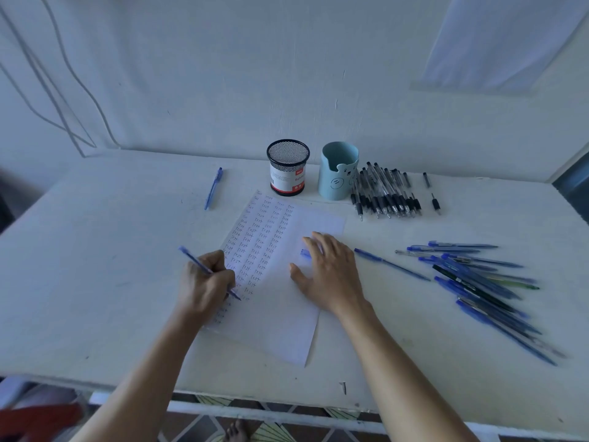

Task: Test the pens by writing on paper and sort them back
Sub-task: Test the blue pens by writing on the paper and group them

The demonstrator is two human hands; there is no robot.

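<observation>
The left hand point(205, 283) is gripping a blue pen point(191, 258), writing on the half-filled paper point(280, 320) under the flat right hand point(330, 272); both back-edge cups point(338, 173) are sitting empty.

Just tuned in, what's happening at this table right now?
A person is testing pens. The left hand grips a blue pen and writes on the paper, which is already filled with columns of "Test". The right hand rests flat on the sheet. Black pens lie beside the blue cup, and a pile of blue pens lies to the right. No pens stick out of that cup or the mesh cup.
</observation>
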